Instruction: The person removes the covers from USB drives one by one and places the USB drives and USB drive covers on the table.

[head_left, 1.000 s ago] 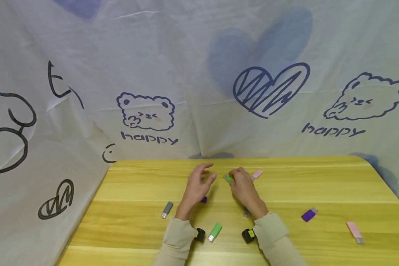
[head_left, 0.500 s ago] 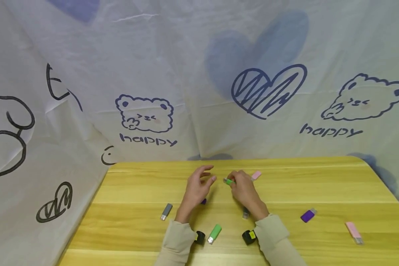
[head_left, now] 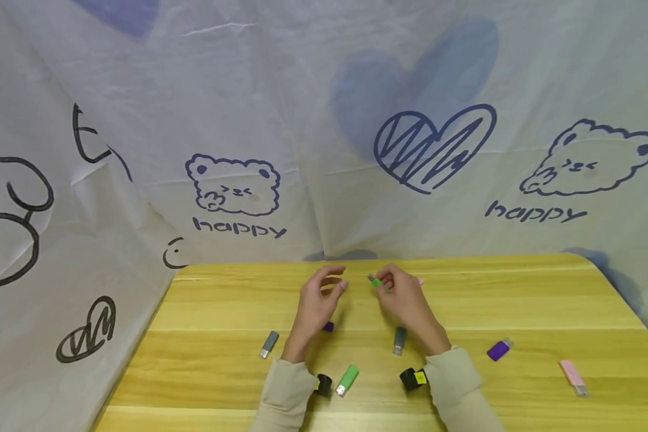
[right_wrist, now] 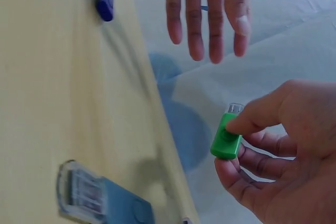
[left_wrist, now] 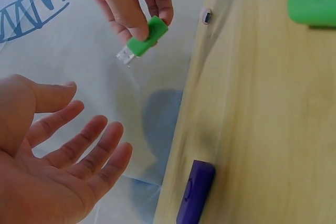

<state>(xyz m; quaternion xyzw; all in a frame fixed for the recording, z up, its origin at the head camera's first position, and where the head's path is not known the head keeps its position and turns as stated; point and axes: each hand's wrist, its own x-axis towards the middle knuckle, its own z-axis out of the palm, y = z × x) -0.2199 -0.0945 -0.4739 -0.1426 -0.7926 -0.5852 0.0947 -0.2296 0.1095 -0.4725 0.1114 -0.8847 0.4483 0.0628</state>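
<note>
My right hand (head_left: 408, 300) pinches a green USB flash drive (right_wrist: 224, 145) between thumb and fingers, held above the back of the table. The drive's clear-capped plug end points away from the palm in the right wrist view. My left hand (head_left: 317, 304) is held in the air to its left, fingers apart and relaxed, holding nothing. Below the left hand lies a purple flash drive (left_wrist: 197, 192), partly hidden by the hand in the head view. A grey-blue flash drive (head_left: 399, 341) lies under the right wrist. A pink one (head_left: 421, 281) is mostly hidden behind the right hand.
On the wooden table (head_left: 221, 384) lie another green flash drive (head_left: 348, 380) near the front, a grey one (head_left: 269, 345) at left, and purple (head_left: 499, 349) and pink (head_left: 573, 377) ones at right. A printed white cloth (head_left: 329, 198) hangs behind the table.
My right hand has risen and shifted slightly right with the green flash drive, tilting it. More of the grey-blue drive shows, and less of the pink one behind. The left hand barely moved.
</note>
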